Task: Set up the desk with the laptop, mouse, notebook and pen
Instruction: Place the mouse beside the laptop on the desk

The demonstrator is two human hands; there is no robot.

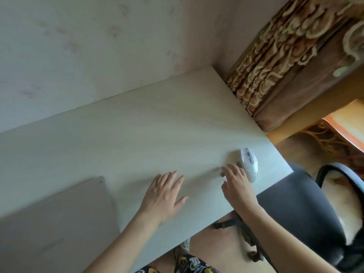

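White mouse (248, 164) sits at the desk's (137, 125) right near corner; my right hand (236, 186) hovers just beside it, fingers spread. Left hand (163, 196) flat, fingers apart, probably steadying. Laptop, notebook, pen unseen.

mouse (248, 164): near-left side hidden behind right hand (237, 186); button detail too small to read
right hand fingertips (223, 172): motion-blurred
laptop (53, 219): cut off by left edge
chair (307, 209): cut off at right edge
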